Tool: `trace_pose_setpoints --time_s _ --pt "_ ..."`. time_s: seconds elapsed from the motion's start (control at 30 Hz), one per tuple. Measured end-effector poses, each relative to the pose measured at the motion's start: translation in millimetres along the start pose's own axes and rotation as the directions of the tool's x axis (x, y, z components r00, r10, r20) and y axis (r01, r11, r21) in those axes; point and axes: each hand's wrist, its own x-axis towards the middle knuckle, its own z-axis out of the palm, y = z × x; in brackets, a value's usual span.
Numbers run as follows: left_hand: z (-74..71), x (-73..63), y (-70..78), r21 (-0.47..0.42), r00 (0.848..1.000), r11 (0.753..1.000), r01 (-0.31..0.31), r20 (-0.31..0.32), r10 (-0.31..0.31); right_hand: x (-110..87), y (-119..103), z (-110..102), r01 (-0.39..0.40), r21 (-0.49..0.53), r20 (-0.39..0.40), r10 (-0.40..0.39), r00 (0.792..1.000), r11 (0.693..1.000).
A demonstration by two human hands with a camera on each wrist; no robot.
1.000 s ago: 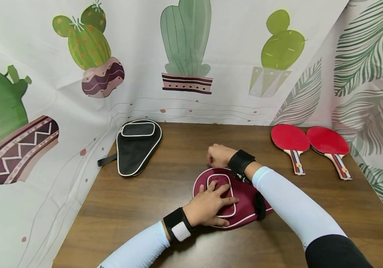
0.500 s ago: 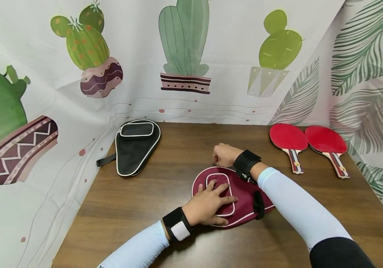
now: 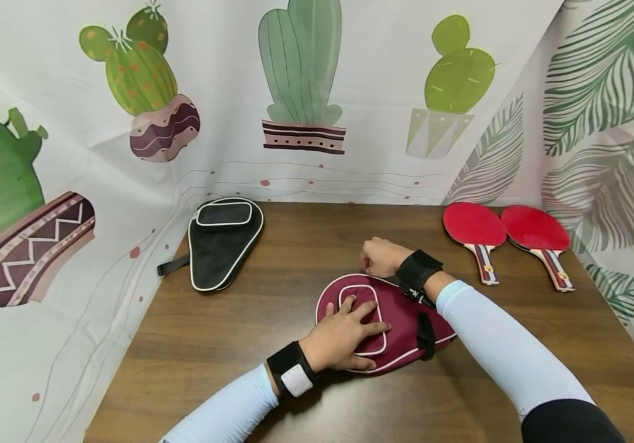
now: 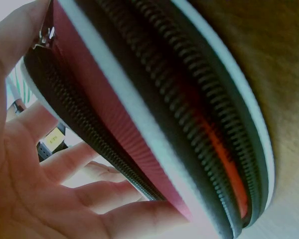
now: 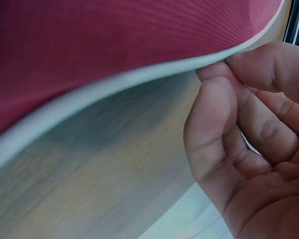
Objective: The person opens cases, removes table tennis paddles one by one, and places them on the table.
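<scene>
staged tabletop booth: wooden table [image 3: 272, 307], cactus-print curtain [image 3: 128, 123] backdrop

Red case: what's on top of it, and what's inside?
The left hand lies flat on the red case. The right hand pinches its far edge. Through the zipper gap something red-orange shows; what it is cannot be told.

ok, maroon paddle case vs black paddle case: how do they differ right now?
The maroon case lies near the table's middle under the left hand, with the right hand pinching its far edge; the black case sits untouched at the far left by the curtain. The maroon one's zipper shows partly open on the left wrist view; the black one's can't be told. Both are paddle-shaped with white piping and a front pocket.
</scene>
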Motion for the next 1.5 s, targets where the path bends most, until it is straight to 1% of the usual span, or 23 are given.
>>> trace_pose_setpoints --time_s 0.2,0.47,0.63,0.7,0.77,0.83,0.9,0.97,1.03,1.1,1.17,1.23,1.33,1.4,1.5 --pt "2.1 0.2 -2.3 0.002 1.000 1.000 0.006 -0.006 -0.006 -5.6 2.8 -0.2 -0.017 0.023 0.010 0.017 1.000 1.000" --pt "3.4 0.1 -2.1 0.001 1.000 1.000 0.003 -0.020 -0.003 -10.4 4.6 0.0 -0.007 0.019 -0.019 0.007 1.000 1.000" --pt "5.1 -4.0 -1.6 0.038 0.998 0.999 -0.002 -0.058 0.005 -8.0 1.5 1.4 0.002 -0.003 -0.014 -0.002 1.000 1.000" --pt "3.5 -6.9 -2.0 0.048 0.997 0.999 -0.016 -0.079 0.020 -6.1 -1.0 2.0 0.002 -0.014 -0.004 -0.002 1.000 1.000" --pt "0.2 -9.0 -4.6 0.040 0.994 0.999 -0.033 -0.104 0.037 -3.5 -4.5 2.9 0.009 -0.025 0.005 -0.008 1.000 1.000" --pt "-4.0 -10.2 -9.6 0.025 0.989 0.998 -0.062 -0.130 0.065 -0.1 -8.3 4.8 0.029 -0.040 0.013 -0.029 0.999 0.999" --pt "-8.5 -10.4 -15.6 0.014 0.984 0.995 -0.102 -0.143 0.103 3.5 -12.8 7.3 0.049 -0.062 0.023 -0.048 0.999 0.997" --pt "-12.0 -10.2 -21.0 0.012 0.978 0.988 -0.157 -0.134 0.157 6.8 -18.4 10.5 0.071 -0.076 0.038 -0.069 0.997 0.995" --pt "-13.8 -9.8 -24.2 0.019 0.971 0.976 -0.215 -0.106 0.216 8.7 -24.9 13.7 0.083 -0.086 0.060 -0.078 0.995 0.993" --pt "-13.9 -9.7 -24.7 0.036 0.960 0.963 -0.268 -0.071 0.270 9.3 -32.2 15.8 0.098 -0.080 0.084 -0.091 0.992 0.992" --pt "-13.1 -9.7 -22.7 0.054 0.952 0.952 -0.301 -0.045 0.303 9.6 -39.4 17.6 0.115 -0.077 0.103 -0.107 0.989 0.990" --pt "-11.5 -9.9 -19.6 0.082 0.947 0.945 -0.316 -0.036 0.320 9.6 -46.0 18.3 0.132 -0.075 0.115 -0.123 0.986 0.988" --pt "-9.3 -9.9 -15.0 0.110 0.949 0.946 -0.305 -0.046 0.312 11.3 -52.4 19.4 0.162 -0.085 0.120 -0.151 0.981 0.983" --pt "-7.6 -9.4 -13.0 0.110 0.951 0.949 -0.295 -0.059 0.302 12.5 -53.9 20.9 0.173 -0.090 0.125 -0.161 0.979 0.981" --pt "-4.8 -8.6 -12.0 0.076 0.954 0.955 -0.286 -0.075 0.292 13.8 -54.1 22.8 0.185 -0.087 0.130 -0.172 0.976 0.979"
